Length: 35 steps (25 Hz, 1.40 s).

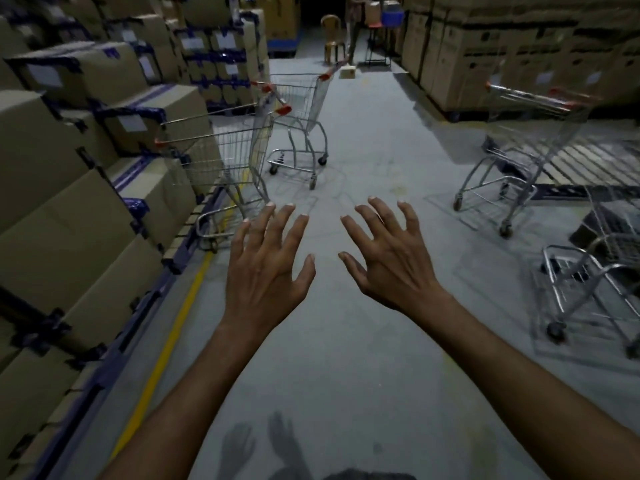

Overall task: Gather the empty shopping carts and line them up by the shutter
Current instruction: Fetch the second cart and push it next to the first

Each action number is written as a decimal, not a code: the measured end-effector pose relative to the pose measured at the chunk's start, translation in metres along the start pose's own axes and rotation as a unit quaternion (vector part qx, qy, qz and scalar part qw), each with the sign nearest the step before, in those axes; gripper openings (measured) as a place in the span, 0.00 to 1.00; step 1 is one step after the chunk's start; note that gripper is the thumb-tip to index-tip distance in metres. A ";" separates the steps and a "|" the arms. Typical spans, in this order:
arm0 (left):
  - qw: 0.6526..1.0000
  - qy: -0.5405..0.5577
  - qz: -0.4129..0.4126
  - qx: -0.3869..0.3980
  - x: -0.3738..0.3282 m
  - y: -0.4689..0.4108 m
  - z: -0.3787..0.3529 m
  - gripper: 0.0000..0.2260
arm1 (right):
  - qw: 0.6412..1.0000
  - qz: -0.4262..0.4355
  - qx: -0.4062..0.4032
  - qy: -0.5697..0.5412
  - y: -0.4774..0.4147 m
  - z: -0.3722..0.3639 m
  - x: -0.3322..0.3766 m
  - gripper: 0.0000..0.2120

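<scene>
Plain wire carts with red corner caps, all empty as far as I can tell. The left cart (221, 150) sits tight against the boxes (69, 188). The far cart (301, 109) is just past it in the aisle, and the right cart (530, 133) stands well apart across the floor (346, 341). Both arms reach straight out. The left grip (266, 268) and right grip (391, 261) are palm down with fingers spread wide, touching nothing. A fourth cart (595, 271) at the right edge is cut off and blurry, so mostly its lower frame shows.

All silver wire, empty, upright, scattered: near-left shopping cart (225, 150), centre shopping cart (304, 98), right shopping cart (530, 143), edge-cropped far-right shopping cart (585, 261).
</scene>
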State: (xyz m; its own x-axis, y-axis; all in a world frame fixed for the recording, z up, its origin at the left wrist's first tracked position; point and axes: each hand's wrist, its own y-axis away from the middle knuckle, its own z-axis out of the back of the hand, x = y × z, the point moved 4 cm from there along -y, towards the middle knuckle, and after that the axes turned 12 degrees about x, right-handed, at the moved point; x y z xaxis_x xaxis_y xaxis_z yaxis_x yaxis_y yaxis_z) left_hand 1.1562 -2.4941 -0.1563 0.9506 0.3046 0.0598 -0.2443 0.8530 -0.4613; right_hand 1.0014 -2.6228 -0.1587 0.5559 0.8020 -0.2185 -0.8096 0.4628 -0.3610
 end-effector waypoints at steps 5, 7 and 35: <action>0.998 -0.005 0.052 0.016 0.053 -0.094 -0.060 0.25 | 0.999 0.010 0.034 -0.020 -0.126 -0.068 -0.016 0.28; 0.998 -0.010 0.061 0.024 0.083 -0.128 -0.094 0.26 | 0.999 0.016 0.046 -0.023 -0.176 -0.098 -0.016 0.29; 0.988 0.039 0.137 0.058 0.318 -0.713 -0.419 0.26 | 0.973 -0.010 0.063 -0.220 -0.795 -0.386 -0.229 0.27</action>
State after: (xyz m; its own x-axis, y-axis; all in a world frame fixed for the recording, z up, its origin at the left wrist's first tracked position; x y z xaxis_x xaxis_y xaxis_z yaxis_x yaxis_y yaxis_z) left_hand 1.7130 -3.1833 -0.1794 0.8561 0.5018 -0.1237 -0.5112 0.7870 -0.3454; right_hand 1.5903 -3.3204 -0.1715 0.4591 0.8639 0.2071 -0.8318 0.4998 -0.2413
